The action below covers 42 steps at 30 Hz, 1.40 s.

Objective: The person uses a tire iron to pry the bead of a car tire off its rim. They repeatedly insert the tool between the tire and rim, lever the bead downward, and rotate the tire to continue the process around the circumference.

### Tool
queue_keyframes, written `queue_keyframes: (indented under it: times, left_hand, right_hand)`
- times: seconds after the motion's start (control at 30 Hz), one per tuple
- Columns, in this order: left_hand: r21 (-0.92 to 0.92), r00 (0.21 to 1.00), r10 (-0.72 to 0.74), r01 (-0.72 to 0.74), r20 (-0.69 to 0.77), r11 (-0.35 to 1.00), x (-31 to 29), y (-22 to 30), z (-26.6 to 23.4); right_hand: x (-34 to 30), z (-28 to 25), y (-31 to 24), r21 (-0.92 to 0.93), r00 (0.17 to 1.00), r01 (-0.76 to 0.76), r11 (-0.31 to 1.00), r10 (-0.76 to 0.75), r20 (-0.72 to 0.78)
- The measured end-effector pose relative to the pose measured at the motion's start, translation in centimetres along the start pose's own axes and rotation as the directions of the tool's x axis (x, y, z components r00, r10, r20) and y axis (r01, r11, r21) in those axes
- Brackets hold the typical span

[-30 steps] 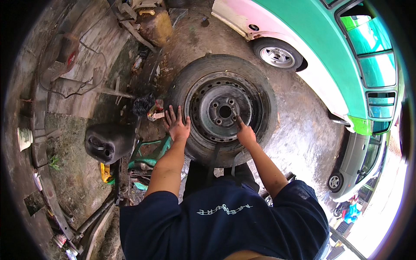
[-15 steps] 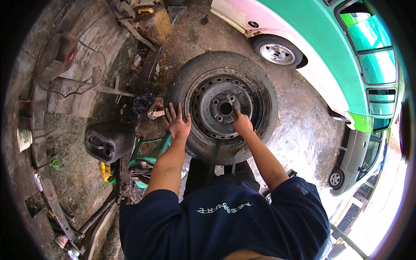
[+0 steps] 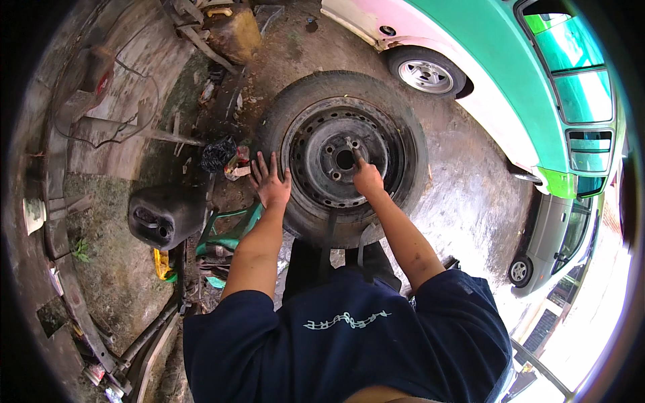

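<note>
A tyre [image 3: 342, 84] on a dark steel rim [image 3: 316, 171] lies flat before me. The rim has a round centre hole with bolt holes around it. My left hand [image 3: 272, 185] rests open on the tyre's left sidewall, fingers spread and darkened with dirt. Over the hub, my right hand [image 3: 368, 180] stretches its index finger along the right side of the centre hole. Its tip lies just below the upper right bolt hole. The other fingers look curled and are partly hidden; I see no tool in them.
Left of the tyre are a black plastic container [image 3: 168, 215], a green plastic piece [image 3: 232, 228] and a black bag [image 3: 218, 154]. A yellowish can [image 3: 235, 33] stands at the far left. A green and white van [image 3: 484, 60] is beyond, with a grey car [image 3: 547, 235] at right.
My right index fingertip has drawn back slightly, uncovering the upper right bolt hole. My left hand stays on the sidewall. The whole view has shifted a little.
</note>
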<state>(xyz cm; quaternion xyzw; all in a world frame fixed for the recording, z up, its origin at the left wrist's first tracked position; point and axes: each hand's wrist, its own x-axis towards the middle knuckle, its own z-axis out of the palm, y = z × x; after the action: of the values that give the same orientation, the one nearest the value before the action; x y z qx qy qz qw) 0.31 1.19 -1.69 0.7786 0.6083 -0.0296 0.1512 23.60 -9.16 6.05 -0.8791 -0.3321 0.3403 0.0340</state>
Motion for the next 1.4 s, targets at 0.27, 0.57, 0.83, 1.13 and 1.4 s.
queue_keyframes:
  times: [0.27, 0.57, 0.83, 1.13, 1.4]
  left_hand:
    - [0.017, 1.0, -0.006, 0.006, 0.004, 1.0, -0.1, 0.1, -0.4]
    - [0.009, 0.999, 0.018, -0.018, -0.036, 1.0, 0.0, 0.0, 0.0]
    - [-0.042, 0.998, 0.024, -0.027, -0.057, 0.999, 0.0, -0.1, 0.4]
    - [-0.032, 0.997, 0.026, -0.028, -0.068, 0.999, 0.1, -0.2, 0.6]
    - [-0.005, 0.999, 0.019, -0.019, -0.036, 1.0, 0.1, 0.0, 0.2]
  right_hand:
    - [-3.9, 0.4, 4.0, -0.019, 0.996, -0.075, 0.997, 0.075, 0.037]
    - [1.1, 0.8, 1.0, 0.013, 1.0, 0.007, 1.0, -0.007, 0.022]
    - [-2.6, 1.0, 3.5, 0.024, 1.0, 0.007, 1.0, -0.007, -0.005]
    - [1.4, 0.7, 2.2, -0.036, 1.0, 0.024, 0.999, -0.024, -0.016]
    - [-1.0, 1.1, 2.9, 0.002, 0.999, 0.03, 1.0, -0.03, 0.012]
